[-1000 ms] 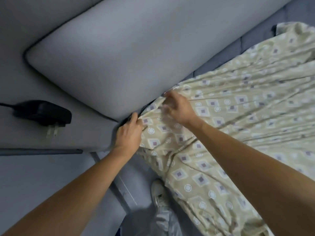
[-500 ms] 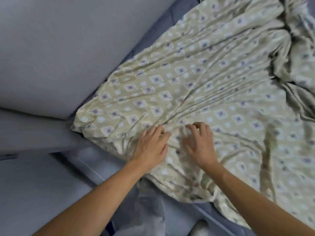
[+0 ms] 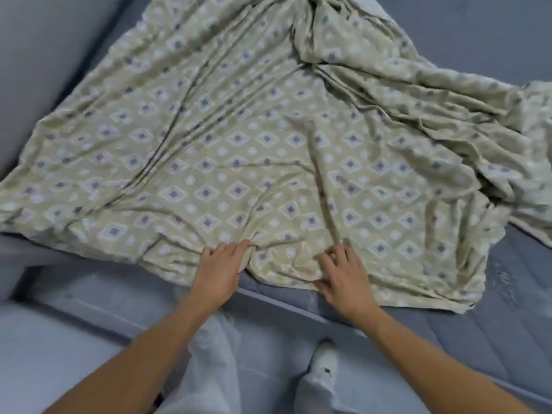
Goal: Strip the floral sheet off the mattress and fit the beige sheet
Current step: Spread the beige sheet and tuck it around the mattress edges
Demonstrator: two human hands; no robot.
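Lying crumpled across the grey-blue quilted mattress (image 3: 493, 339) is a beige cotton sheet printed with purple diamonds and white circles (image 3: 239, 162), its near hem just below the fingertips. The left hand (image 3: 219, 271) is laid on it with fingers together, cloth bunched at their tips; whether a fold is pinched cannot be told. The right hand (image 3: 343, 279) is rested with fingers spread. The fabric is judged light, soft and limp, best gathered at the hem beside the fingers.
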